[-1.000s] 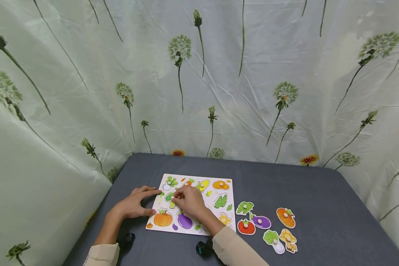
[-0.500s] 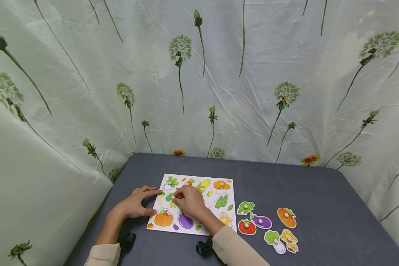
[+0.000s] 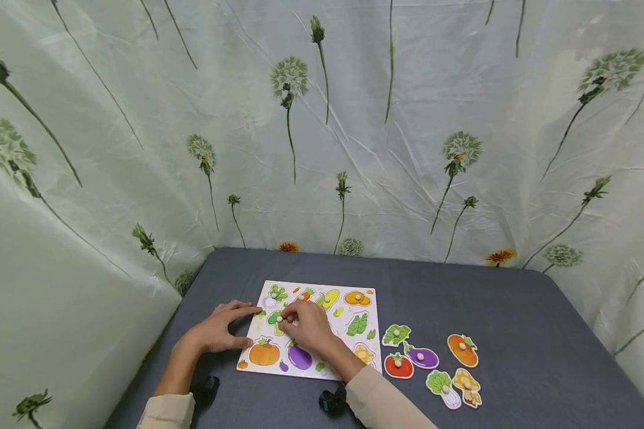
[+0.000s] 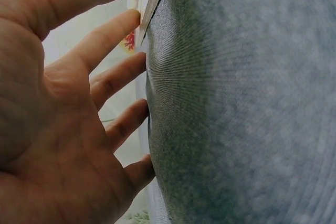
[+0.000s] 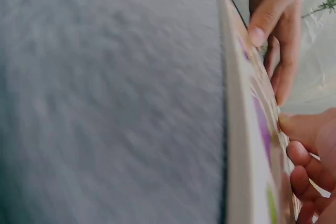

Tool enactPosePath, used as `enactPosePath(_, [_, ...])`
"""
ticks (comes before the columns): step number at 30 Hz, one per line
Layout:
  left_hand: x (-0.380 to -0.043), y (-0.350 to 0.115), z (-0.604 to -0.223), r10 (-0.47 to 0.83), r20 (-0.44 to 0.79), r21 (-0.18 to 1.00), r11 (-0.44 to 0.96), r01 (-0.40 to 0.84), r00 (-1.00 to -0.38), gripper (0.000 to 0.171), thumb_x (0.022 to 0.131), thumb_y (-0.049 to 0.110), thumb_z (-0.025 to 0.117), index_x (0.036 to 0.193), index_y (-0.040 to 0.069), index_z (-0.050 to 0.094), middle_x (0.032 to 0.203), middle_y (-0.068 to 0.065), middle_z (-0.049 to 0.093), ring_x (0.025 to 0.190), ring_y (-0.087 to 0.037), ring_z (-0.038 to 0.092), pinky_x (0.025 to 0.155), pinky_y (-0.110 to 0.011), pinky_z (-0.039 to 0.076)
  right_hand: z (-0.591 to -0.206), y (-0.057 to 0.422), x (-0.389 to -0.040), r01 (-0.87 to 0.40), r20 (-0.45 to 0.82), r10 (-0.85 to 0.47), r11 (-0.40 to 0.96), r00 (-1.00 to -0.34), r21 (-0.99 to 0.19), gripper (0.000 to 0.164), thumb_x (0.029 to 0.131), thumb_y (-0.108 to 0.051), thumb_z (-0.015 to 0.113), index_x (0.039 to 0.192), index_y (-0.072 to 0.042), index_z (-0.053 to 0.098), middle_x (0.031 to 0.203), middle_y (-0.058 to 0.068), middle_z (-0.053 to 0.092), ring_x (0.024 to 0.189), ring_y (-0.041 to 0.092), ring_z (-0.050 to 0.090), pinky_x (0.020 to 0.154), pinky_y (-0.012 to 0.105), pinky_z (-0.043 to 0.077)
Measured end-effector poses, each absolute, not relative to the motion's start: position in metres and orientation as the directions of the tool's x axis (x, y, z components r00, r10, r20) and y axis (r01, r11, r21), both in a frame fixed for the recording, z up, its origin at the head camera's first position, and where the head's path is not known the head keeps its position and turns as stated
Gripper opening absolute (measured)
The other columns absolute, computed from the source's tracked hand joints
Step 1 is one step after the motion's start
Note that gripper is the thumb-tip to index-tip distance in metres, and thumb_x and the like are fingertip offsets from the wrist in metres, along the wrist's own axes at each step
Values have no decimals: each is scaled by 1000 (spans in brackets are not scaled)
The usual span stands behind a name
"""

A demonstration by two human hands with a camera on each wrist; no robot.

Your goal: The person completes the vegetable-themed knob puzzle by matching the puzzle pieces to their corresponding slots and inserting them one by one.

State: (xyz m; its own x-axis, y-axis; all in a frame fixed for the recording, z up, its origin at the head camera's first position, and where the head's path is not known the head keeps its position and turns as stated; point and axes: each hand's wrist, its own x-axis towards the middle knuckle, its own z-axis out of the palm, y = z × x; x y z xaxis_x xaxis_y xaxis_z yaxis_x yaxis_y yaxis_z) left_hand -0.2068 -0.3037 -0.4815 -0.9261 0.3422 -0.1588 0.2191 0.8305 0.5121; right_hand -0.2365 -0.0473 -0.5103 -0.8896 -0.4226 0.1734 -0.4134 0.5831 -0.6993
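In the head view, a white vegetable peg-puzzle board [image 3: 375, 333] lies on the table. My left hand [image 3: 217, 328] spreads its fingers along the board's left edge, thumb and index fingertip right at it. Over the board, my right hand [image 3: 310, 325] has its thumb and index finger parted around the small white knob of the broccoli piece [image 3: 273, 317], which lies at its matching picture. In the right wrist view, the thumb [image 5: 296, 127] tip is close on the board and the other fingers are bent. The right hand and forearm hide part of the board's middle.
Loose knobbed pieces lie right of the board: cabbage [image 3: 396, 335], tomato [image 3: 399, 366], eggplant [image 3: 423, 357], bok choy [image 3: 443, 389], mushroom [image 3: 467, 387] and pumpkin [image 3: 463, 350]. Carrot, corn [image 3: 328, 299] and potato [image 3: 357, 298] pieces sit in the board. A flowered curtain [image 3: 322, 149] stands behind.
My right thumb and index finger have parted at the broccoli piece's knob, so the knob and a gap between the fingers show more. The left hand and board stay put.
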Motion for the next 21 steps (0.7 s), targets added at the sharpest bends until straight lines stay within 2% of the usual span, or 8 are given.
enactPosePath(5, [-207, -304, -482, 330, -169, 507, 837, 205, -929, 75, 78, 44, 83, 147, 25, 58, 151, -17, 49, 136, -45, 41, 105, -75, 34, -510, -38, -239, -363, 154, -444, 435, -883, -824, 17, 91, -17, 78, 107, -10, 78, 82, -7, 65, 72, 2, 52, 68, 20, 45])
enactPosePath(10, [-206, -305, -483, 342, -163, 515, 830, 215, -926, 75, 78, 44, 83, 146, 24, 59, 151, -18, 49, 137, -47, 40, 104, -75, 34, -508, -27, -239, -362, 191, -439, 347, -878, -865, 16, 94, -12, 74, 109, -5, 77, 87, 1, 70, 72, 1, 54, 66, 18, 47])
enactPosePath(15, [-207, -305, -483, 347, -161, 515, 828, 221, -924, 75, 78, 43, 83, 146, 25, 59, 152, -18, 49, 138, -49, 39, 104, -76, 34, -502, -18, -237, -330, 171, -430, 328, -887, -885, 14, 96, -12, 73, 108, -7, 76, 89, 2, 70, 66, 3, 54, 57, 19, 46])
enactPosePath(21, [-206, -303, -480, 345, -173, 520, 827, 212, -922, 75, 79, 43, 83, 147, 24, 58, 153, -18, 47, 138, -48, 38, 105, -76, 33, -496, -7, -236, -351, 177, -419, 386, -891, -853, 15, 95, -15, 74, 109, -9, 77, 91, -1, 70, 79, 5, 59, 69, 21, 48])
